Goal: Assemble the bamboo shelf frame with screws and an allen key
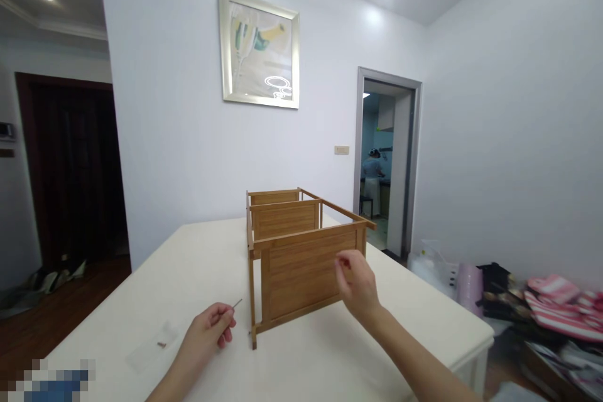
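The right hand covers part of the lower right of the wooden rack's nearest panel, its fingers curled in toward the thumb; whether anything sits between those fingertips cannot be told, nor whether they touch the wood. The left hand pinches a thin rod between thumb and forefinger — only its free end shows, slanting up toward the rack, and the rest is lost in the grip. Both forearms run out of the picture at the bottom, and a blue patch in the lower left corner is pixelated past naming. The rack's two farther panels are partly hidden behind the nearer ones. The rack is warm brown, with visible grain, flat panels set in narrow strips and slim rails joining them at the corners. It stands on the pale counter, its long axis running away from the person toward the wall, the panels upright one behind another. The nearest panel faces the person, turned a little, and at its upper right a rail end juts past the corner. Left of the left hand lies a clear bag — the small brown piece there is too small to identify.
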`<move>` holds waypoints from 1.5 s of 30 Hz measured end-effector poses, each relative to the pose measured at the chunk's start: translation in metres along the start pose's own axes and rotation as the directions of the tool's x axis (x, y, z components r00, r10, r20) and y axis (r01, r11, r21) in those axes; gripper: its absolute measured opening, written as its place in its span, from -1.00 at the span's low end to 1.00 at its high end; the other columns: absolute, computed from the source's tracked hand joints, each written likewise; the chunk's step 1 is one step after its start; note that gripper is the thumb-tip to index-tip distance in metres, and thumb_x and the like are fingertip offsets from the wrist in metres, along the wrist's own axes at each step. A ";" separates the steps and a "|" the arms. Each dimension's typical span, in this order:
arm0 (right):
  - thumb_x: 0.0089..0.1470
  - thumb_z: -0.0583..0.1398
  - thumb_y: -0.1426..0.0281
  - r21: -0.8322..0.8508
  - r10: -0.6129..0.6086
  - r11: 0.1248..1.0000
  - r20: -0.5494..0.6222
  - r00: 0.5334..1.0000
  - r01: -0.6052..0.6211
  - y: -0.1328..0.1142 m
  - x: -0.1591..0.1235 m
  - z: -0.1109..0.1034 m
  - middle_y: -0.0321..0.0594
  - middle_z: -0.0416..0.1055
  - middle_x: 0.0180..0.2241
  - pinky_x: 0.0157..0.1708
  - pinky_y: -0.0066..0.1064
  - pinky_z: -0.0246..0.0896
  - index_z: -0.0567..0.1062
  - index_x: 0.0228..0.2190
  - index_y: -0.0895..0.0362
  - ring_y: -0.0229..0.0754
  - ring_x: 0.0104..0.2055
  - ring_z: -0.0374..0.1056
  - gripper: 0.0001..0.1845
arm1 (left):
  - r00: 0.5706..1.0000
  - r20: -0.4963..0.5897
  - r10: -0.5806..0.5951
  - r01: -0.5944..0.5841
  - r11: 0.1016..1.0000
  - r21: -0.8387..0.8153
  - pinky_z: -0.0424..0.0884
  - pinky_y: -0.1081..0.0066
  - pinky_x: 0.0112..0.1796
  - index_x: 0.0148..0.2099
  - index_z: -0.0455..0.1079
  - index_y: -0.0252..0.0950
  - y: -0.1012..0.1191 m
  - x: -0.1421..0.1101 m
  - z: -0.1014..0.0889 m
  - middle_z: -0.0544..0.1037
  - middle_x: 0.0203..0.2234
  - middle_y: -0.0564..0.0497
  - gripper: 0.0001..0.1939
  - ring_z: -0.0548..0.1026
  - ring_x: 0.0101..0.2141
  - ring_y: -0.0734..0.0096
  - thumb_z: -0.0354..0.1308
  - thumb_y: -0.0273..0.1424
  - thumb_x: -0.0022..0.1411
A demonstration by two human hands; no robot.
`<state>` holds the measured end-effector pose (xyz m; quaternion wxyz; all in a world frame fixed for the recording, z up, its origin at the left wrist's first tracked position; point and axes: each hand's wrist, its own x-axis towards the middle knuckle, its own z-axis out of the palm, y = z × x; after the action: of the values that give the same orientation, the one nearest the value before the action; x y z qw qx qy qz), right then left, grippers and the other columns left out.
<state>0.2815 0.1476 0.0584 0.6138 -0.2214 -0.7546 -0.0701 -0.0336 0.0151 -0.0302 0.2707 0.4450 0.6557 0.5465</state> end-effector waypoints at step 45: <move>0.05 -0.02 -0.25 0.187 0.769 0.507 0.343 0.539 -0.842 0.155 -0.066 -0.027 -0.04 0.53 -0.05 -0.09 -0.18 0.41 0.49 -0.14 0.09 0.11 0.05 0.42 -0.27 | 0.874 -0.306 0.377 -0.376 0.924 0.065 0.36 0.49 -0.54 -0.33 0.52 -0.26 0.159 -0.011 0.002 0.50 -0.58 0.07 -0.70 0.39 -0.56 0.47 0.27 -0.11 0.04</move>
<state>0.3806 0.2588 -0.0245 0.5167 -0.4482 -0.6244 0.3771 0.0183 0.0074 0.1198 0.0511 0.4722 0.5920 0.6511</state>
